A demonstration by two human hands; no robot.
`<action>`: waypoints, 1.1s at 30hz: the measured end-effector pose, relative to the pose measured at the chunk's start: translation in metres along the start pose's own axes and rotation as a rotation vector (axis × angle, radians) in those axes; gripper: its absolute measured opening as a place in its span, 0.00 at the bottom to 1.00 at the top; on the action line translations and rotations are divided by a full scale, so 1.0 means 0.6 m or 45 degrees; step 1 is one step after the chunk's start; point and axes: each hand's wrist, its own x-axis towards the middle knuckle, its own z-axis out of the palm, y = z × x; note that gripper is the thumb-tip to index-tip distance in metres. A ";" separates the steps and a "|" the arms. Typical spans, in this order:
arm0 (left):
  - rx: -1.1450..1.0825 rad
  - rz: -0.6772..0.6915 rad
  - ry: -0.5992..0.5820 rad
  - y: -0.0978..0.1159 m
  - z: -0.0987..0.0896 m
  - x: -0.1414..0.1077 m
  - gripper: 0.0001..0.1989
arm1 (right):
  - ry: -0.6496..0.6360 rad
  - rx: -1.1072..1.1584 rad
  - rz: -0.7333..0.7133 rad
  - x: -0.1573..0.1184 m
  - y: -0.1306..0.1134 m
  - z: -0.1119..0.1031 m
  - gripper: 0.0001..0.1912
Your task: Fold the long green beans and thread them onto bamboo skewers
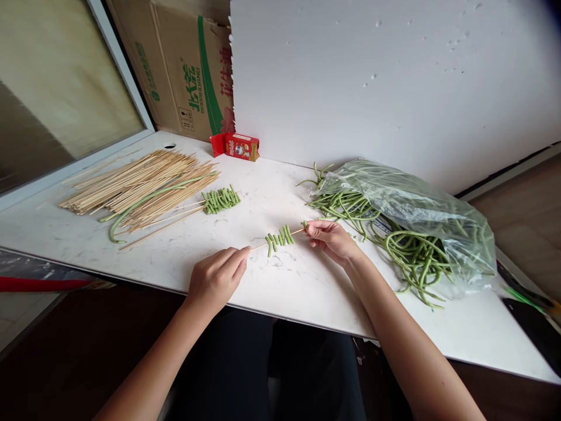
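My left hand (219, 276) pinches a thin bamboo skewer (259, 247) near the front of the white table. Several short pieces of green bean (279, 238) are threaded side by side along its middle. At the skewer's other end, my right hand (332, 238) is closed on a bean piece (305, 225), which sits at the tip between thumb and fingers. Beyond my left hand lie finished-looking skewers (221, 199) packed with bean pieces. To the right of my right hand, long green beans (416, 257) spill from a clear plastic bag (421, 202).
A large heap of bare skewers (131, 181) lies at the left, with a long bean (144, 202) across it. Behind stand a red small box (239, 146), a cardboard carton (184, 70) and a white foam panel (372, 76). A black object (532, 330) rests at the far right.
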 end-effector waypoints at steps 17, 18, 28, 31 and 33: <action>0.019 -0.011 -0.018 0.000 -0.002 0.001 0.11 | 0.085 0.050 0.006 0.003 0.013 0.014 0.19; 0.018 -0.012 -0.017 0.000 -0.002 0.001 0.11 | 0.084 0.058 0.013 0.003 0.014 0.015 0.19; 0.008 -0.012 -0.004 0.001 -0.002 0.002 0.11 | 0.052 0.069 0.023 -0.001 0.011 0.019 0.18; 0.003 -0.014 -0.003 0.000 -0.001 0.003 0.11 | 0.057 0.067 0.013 -0.001 0.012 0.019 0.19; 0.001 -0.013 0.002 0.000 -0.001 0.002 0.11 | 0.057 0.060 0.000 -0.001 0.014 0.019 0.19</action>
